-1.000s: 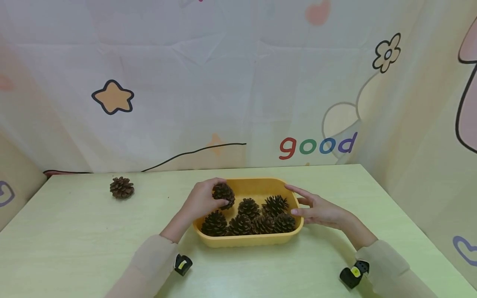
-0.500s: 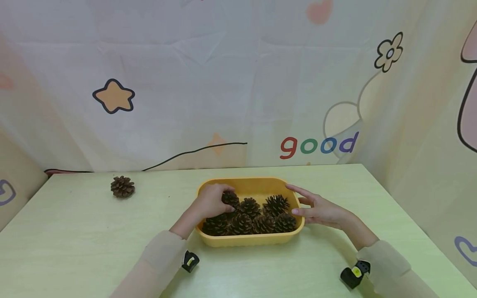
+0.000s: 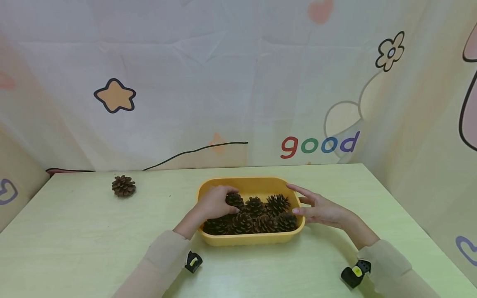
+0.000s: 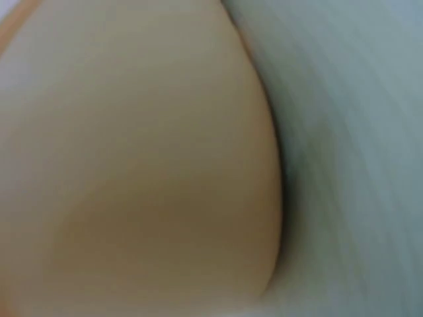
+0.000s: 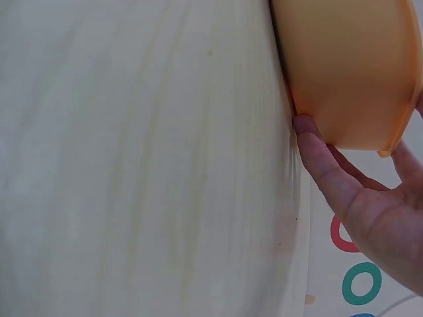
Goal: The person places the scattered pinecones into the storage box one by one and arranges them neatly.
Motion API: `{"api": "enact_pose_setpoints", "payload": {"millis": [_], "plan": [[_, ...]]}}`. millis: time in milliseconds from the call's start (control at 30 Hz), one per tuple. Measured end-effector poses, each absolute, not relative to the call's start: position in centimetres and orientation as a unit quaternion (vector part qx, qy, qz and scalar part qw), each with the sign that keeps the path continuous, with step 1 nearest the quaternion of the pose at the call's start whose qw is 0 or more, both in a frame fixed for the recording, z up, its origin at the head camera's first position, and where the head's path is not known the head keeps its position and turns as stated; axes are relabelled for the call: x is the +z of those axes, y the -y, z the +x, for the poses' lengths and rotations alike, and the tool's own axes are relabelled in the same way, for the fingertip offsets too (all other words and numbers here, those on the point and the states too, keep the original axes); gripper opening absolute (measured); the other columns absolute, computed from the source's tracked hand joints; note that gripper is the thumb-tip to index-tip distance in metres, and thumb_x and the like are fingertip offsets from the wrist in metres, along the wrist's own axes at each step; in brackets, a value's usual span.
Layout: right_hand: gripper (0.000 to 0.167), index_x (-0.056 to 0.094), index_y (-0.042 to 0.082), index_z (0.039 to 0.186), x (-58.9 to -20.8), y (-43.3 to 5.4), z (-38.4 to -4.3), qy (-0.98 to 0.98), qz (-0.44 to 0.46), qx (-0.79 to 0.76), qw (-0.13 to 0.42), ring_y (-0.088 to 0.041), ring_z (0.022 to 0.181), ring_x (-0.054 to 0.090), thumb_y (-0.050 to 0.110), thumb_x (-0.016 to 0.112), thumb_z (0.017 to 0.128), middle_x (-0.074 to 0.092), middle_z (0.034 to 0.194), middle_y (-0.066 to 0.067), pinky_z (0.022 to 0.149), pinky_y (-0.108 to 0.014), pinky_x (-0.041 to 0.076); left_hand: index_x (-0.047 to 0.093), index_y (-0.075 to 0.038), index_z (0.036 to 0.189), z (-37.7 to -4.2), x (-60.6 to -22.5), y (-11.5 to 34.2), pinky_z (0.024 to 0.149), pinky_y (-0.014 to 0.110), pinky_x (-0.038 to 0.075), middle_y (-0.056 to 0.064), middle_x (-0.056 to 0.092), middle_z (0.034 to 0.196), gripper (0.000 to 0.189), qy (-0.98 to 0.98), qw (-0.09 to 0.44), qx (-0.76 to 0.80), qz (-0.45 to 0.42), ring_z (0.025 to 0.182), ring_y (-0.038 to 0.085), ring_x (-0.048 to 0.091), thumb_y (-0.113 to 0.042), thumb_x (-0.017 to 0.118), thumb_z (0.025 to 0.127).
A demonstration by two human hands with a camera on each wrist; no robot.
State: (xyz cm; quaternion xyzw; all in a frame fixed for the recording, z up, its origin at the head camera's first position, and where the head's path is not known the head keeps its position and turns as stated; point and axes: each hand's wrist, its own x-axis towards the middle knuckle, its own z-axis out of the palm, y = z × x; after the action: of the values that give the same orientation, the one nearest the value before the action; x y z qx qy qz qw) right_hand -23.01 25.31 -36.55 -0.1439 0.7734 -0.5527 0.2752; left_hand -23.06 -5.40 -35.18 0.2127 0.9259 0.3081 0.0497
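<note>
My left hand [image 3: 216, 203] reaches over the left side of a yellow plastic basin [image 3: 246, 239]. Between its thumb and fingers it grips a brown pine cone [image 3: 235, 200], low among the others. Several more pine cones [image 3: 265, 224] lie in the basin, mostly along its near side. At the basin's right end my right hand [image 3: 322, 212] holds the rim, thumb at the edge and fingers round the outside. In the right wrist view the fingers of that hand [image 5: 370, 211] touch the outer wall low down. The left wrist view is blurred and shows the basin wall [image 4: 145, 145] close up.
A single pine cone [image 3: 124, 186] stands on the pale wooden table [image 3: 74, 240] at the far left. Behind the table hangs a printed cloth [image 3: 186, 91], with another stretch of it along the right side.
My left hand has moved right and down into the basin with the pine cone, setting it against the others. The right hand has stayed on the rim.
</note>
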Motion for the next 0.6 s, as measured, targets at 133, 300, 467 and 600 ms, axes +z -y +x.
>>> {"api": "enact_pose_setpoints", "payload": {"millis": [133,300,467,600], "plan": [[0.081,0.006,0.019,0.148,-36.57,-25.35,-23.09,-0.772,-0.146,-0.553,0.276,-0.050,0.126,0.028,0.019,0.061,0.088,0.002,0.147,-0.028,0.088,-0.045,0.047,0.055,-0.001,0.124,-23.06,-35.30,5.29,0.096,0.045,0.041,0.013,0.055,0.125,0.051,-0.924,0.058,0.313,0.210,0.117,0.032,0.047,-0.016,0.073,0.078],[0.081,0.006,0.020,0.148,-36.62,-25.42,-23.15,-0.773,-0.147,-0.551,0.276,-0.050,0.126,0.028,0.020,0.061,0.088,0.002,0.147,-0.027,0.088,-0.045,0.047,0.053,-0.001,0.125,-22.98,-35.21,5.35,0.096,0.045,0.041,0.013,0.054,0.125,0.052,-0.922,0.066,0.319,0.208,0.118,0.032,0.046,-0.016,0.072,0.079],[0.082,0.006,0.019,0.148,-36.65,-25.39,-23.17,-0.772,-0.146,-0.554,0.275,-0.049,0.125,0.030,0.020,0.062,0.087,0.002,0.147,-0.028,0.087,-0.045,0.047,0.051,0.000,0.126,-22.93,-35.13,5.48,0.095,0.045,0.042,0.014,0.054,0.125,0.054,-0.921,0.068,0.322,0.207,0.118,0.032,0.047,-0.017,0.071,0.079],[0.082,0.007,0.019,0.148,-36.66,-25.42,-23.21,-0.769,-0.147,-0.557,0.277,-0.050,0.125,0.030,0.020,0.062,0.087,0.002,0.147,-0.028,0.086,-0.045,0.048,0.050,0.000,0.127,-22.97,-35.24,5.59,0.093,0.044,0.044,0.013,0.054,0.125,0.054,-0.919,0.064,0.331,0.202,0.115,0.032,0.049,-0.016,0.071,0.080]]}}
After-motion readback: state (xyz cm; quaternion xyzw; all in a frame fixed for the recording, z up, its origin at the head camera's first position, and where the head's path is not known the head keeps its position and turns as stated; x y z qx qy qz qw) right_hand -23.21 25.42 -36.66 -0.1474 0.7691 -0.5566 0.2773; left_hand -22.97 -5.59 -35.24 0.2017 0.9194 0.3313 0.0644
